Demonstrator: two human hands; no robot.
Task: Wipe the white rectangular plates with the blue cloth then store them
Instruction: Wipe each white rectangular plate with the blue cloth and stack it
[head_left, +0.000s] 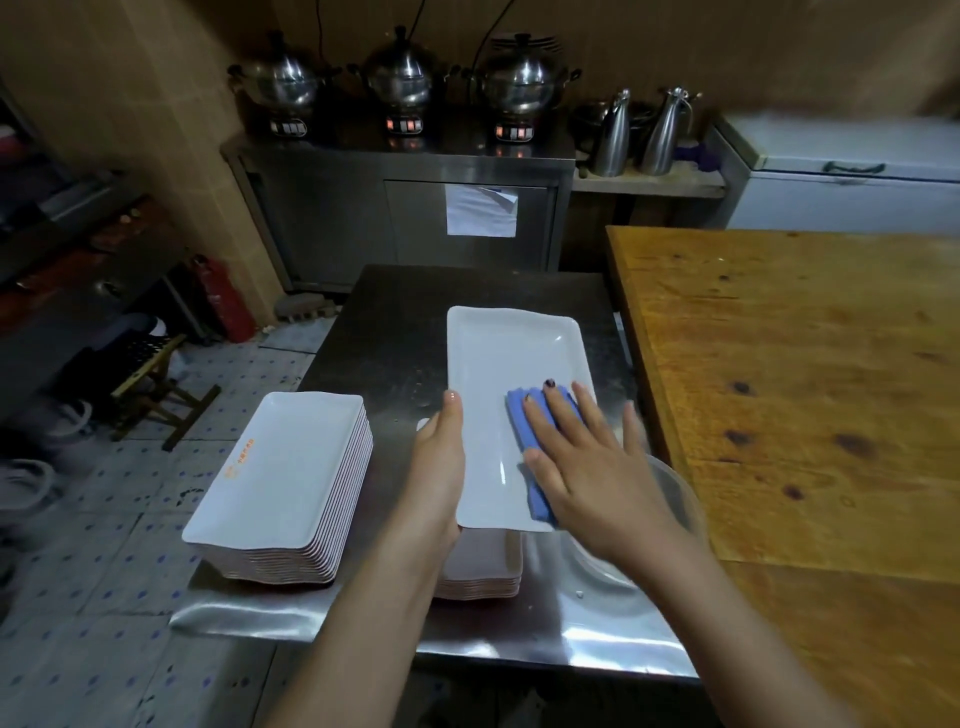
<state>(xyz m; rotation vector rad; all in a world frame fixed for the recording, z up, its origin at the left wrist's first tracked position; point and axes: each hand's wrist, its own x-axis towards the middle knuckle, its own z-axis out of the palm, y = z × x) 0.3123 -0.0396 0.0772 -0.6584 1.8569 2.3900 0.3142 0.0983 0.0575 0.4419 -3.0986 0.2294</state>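
While gripping the white plate (511, 395) by its left edge with the left hand (439, 462), pressing the blue cloth (519, 413) onto its near right part with flat right hand (587, 467). Held above a short stack (483, 571) on the steel table (395, 322).

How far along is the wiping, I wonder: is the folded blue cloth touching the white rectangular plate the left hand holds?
Touching. The head view shows the right hand pressing the folded blue cloth flat onto the white rectangular plate, no gap visible.
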